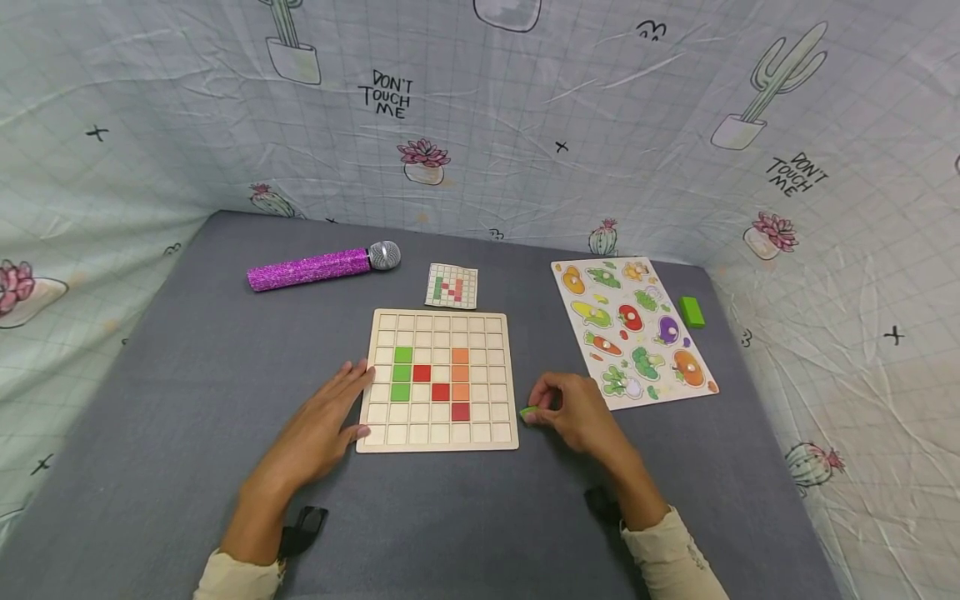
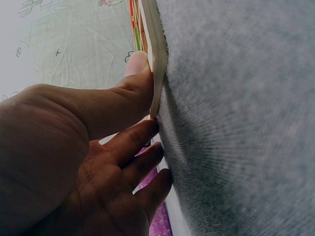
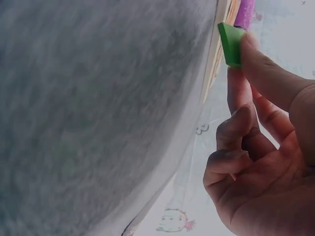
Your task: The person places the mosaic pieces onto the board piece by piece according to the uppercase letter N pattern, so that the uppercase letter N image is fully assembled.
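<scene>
A square wooden grid board (image 1: 438,435) lies flat on the table. Three green tiles (image 1: 402,373) form a column on its left part, three red tiles (image 1: 440,392) run in a diagonal, and three orange tiles (image 1: 460,374) stack in a column on the right. My left hand (image 1: 318,429) rests along the board's left edge with fingers extended, the thumb (image 2: 138,66) against the rim. Just off the right edge, my right hand (image 1: 576,414) pinches a green tile (image 3: 230,45) between thumb and fingers. Behind the board lies a small pattern card (image 1: 452,287) with a similar coloured design.
A purple glitter microphone (image 1: 311,269) lies at the back left. To the right is a vegetable puzzle board (image 1: 637,333), its near corner by the right hand. A green block (image 1: 692,312) sits beyond it. Printed cloth (image 1: 495,117) walls the table's back and sides.
</scene>
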The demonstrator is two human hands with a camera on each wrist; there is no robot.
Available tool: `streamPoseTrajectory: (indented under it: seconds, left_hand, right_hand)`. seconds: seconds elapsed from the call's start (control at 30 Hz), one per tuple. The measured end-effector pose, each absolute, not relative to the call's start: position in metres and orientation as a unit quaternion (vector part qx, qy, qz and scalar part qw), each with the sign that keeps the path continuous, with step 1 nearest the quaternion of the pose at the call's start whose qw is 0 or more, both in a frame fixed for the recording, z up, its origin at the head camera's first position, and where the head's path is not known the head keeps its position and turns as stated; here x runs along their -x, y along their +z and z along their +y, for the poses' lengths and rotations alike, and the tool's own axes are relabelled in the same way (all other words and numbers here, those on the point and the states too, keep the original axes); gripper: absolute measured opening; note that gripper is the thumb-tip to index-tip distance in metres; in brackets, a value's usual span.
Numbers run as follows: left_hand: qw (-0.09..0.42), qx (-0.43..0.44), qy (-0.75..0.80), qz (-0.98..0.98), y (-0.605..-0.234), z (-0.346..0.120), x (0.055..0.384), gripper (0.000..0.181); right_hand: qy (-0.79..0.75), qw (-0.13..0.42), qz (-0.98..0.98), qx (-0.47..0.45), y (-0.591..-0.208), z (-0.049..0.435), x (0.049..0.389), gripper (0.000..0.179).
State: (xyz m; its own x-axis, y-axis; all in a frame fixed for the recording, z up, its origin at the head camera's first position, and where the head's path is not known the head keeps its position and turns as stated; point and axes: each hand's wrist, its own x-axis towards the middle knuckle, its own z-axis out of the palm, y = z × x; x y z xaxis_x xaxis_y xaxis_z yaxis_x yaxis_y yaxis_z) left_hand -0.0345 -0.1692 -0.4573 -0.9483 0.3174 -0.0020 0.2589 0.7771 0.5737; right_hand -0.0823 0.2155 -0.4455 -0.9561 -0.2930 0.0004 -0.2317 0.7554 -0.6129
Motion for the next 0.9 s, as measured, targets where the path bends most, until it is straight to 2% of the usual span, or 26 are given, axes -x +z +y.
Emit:
streamPoseTrajectory:
  seconds: [0.4, 0.9]
  left_hand:
    - [0.050, -0.147, 0.292, 0.944, -0.457, -0.168, 0.034, 0.084]
    - [0.045, -0.152, 0.293, 0.943, -0.457, -0.168, 0.035, 0.083]
  right_hand:
    - [-0.362, 0.040, 0.923, 0.124, -0.443, 0.188, 0.073, 0.019]
    - [-0.376, 0.041, 0.916, 0.136, -0.440, 0.140, 0.069, 0.019]
